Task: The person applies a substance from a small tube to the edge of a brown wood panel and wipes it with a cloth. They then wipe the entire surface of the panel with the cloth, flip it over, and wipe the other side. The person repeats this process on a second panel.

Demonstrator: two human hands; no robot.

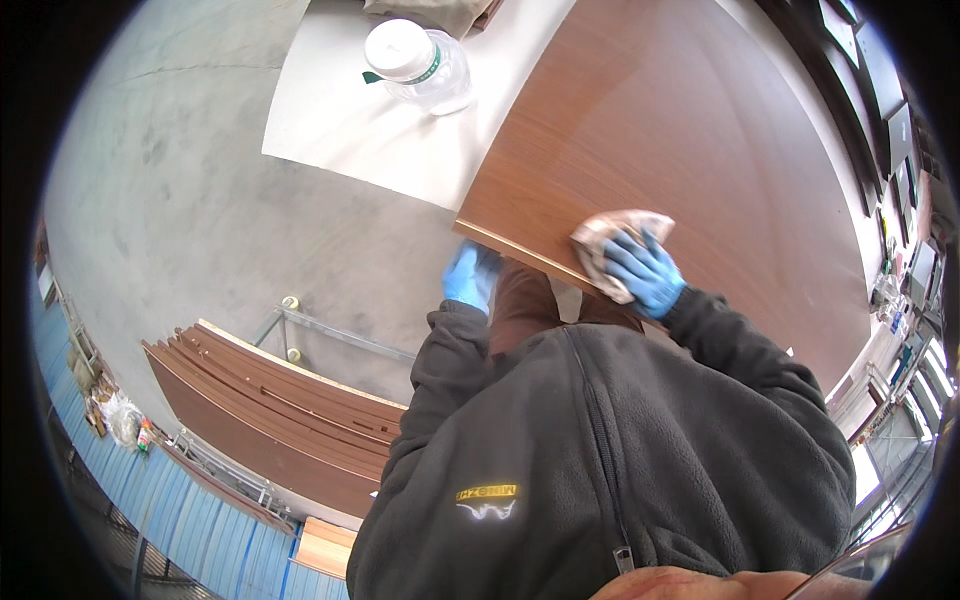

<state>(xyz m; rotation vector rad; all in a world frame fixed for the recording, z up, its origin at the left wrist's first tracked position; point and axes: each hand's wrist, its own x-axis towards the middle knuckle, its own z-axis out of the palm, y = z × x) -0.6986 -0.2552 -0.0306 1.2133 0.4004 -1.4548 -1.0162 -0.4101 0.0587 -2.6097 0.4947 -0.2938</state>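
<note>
A large reddish-brown wood-grain panel (660, 120) lies flat in front of me, its light-coloured near edge facing my body. On top of it, close to that edge, my right hand (645, 272) in a blue glove presses a crumpled, stained whitish rag (600, 240), fingers curled over the cloth. My left hand (470, 278), also blue-gloved, is at the panel's near left corner. Its fingers go under the board and are partly hidden, so their grip does not show.
A clear plastic bottle (435, 75) with a white cap stands on a white surface (330, 120) beside the panel. To my left, brown boards (270, 410) are stacked by a wheeled metal frame (340, 332) on the grey floor (200, 180). Dark panels (835, 75) line the far right.
</note>
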